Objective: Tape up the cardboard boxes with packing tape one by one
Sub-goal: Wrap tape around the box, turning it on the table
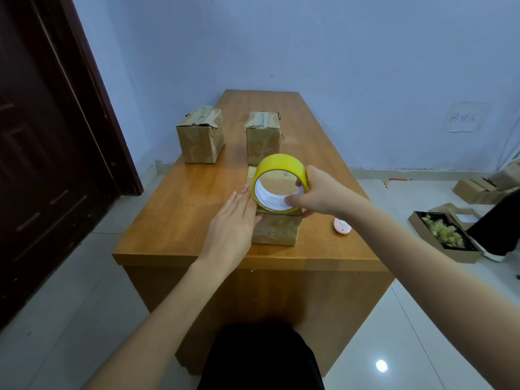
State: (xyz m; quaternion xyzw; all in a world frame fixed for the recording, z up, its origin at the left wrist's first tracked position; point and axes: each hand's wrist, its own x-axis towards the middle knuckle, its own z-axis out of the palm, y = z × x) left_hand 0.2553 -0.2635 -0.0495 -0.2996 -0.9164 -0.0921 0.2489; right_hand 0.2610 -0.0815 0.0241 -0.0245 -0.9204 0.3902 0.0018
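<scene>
A small cardboard box [275, 230] sits near the front of the wooden desk [180, 209]. Just above its top, my right hand [318, 194] grips a yellow roll of packing tape [277, 164], fingers hooked through the white core. My left hand [233, 218] lies flat with straight fingers against the box's left side. Two more cardboard boxes stand farther back, one on the left [200, 136] and one in the middle [263, 136], both with tape strips on their tops. The near box's top is mostly hidden by the roll.
A small pink device [342, 227] lies on the desk right of the near box. On the floor at right are an open box of crumpled tape scraps [444, 235], flattened cartons [478, 187] and another person's leg [495, 223]. A dark door [42, 164] stands at left.
</scene>
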